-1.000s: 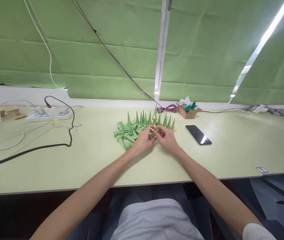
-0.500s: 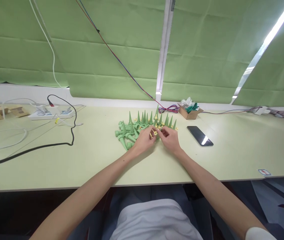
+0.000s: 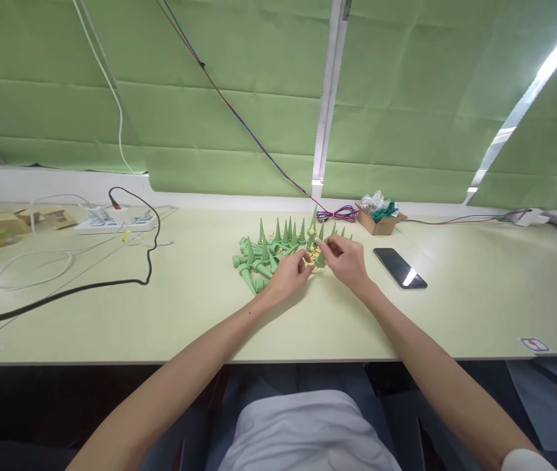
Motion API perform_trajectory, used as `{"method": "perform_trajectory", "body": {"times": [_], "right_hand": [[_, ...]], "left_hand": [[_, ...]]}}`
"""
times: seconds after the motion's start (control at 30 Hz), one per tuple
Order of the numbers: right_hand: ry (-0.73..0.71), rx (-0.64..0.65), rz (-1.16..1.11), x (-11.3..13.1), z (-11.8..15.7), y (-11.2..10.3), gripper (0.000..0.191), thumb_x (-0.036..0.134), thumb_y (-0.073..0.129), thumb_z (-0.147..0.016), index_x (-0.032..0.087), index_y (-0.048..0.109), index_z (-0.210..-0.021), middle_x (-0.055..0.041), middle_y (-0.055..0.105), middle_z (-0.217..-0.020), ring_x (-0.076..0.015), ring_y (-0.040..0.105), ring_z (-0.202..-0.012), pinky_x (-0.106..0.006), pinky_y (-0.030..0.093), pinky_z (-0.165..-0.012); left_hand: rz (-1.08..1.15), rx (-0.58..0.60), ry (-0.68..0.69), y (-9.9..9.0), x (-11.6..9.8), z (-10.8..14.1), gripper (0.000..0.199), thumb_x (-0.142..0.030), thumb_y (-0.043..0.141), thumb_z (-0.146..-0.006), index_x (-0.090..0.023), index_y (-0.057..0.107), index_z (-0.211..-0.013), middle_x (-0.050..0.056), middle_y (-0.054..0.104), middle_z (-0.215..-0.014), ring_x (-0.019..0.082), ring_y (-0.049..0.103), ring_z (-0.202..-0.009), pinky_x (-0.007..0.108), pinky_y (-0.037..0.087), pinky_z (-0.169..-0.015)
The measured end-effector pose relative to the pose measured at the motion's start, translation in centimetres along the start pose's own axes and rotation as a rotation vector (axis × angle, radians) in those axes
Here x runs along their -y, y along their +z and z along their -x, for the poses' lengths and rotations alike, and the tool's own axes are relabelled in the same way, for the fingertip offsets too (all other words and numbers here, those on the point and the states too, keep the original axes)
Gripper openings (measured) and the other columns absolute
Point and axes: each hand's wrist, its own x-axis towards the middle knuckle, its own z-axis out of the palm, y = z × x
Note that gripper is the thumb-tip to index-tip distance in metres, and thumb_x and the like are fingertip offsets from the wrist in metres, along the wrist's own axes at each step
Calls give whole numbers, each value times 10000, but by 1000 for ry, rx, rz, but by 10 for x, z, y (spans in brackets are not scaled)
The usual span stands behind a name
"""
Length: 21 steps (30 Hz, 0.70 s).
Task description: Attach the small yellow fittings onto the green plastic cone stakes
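Your spikes (image 3: 265, 253) are green, and the little bits (image 3: 314, 254) among them are yellow. Right of the spikes, your phone (image 3: 399, 267) is black. Behind them, the blind (image 3: 229, 163) is green too. Under them, your bench (image 3: 200, 301) is pale yellow-green. Your shirt (image 3: 308, 432) is white.

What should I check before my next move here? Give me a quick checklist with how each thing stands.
1. Left hand beside the small yellow pieces: ok.
2. Right hand gripping something: cannot tell; the detail is too small.
3. All green spikes standing upright: not ok, several lie on their sides.
4. Phone apart from both hands: ok, it lies to the right.
5. Black cable apart from both hands: ok, it runs off to the left.
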Motion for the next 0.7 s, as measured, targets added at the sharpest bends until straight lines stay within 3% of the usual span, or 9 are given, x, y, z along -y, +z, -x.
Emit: {"method": "perform_trajectory", "body": {"times": [0.2, 0.4, 0.7], "right_hand": [[70, -197, 74, -12, -45, -20, 305, 377, 545, -880, 223, 403, -657, 14, 479, -567, -140, 435, -546, -273, 353, -592], [67, -188, 195, -33, -73, -24, 302, 355, 520, -888, 234, 362, -661, 6, 466, -570, -164, 441, -577, -299, 345, -630], [89, -103, 252, -55, -77, -10, 280, 360, 509, -885, 231, 405, -659, -14, 513, -599, -176, 442, -593, -308, 329, -629]], "left_hand": [[16, 18, -18, 0, 0, 1, 121, -266, 528, -865, -176, 607, -850, -14, 564, -625, 149, 520, -613, 281, 364, -605], [14, 30, -7, -1, 0, 1, 136, -260, 509, -861, -178, 614, -828, -17, 554, -612, 147, 509, -597, 281, 358, -598], [9, 53, 2, -1, -1, 2, 150, -273, 510, -869, -179, 624, -843, -16, 552, -598, 153, 512, -587, 286, 370, -605]]}}
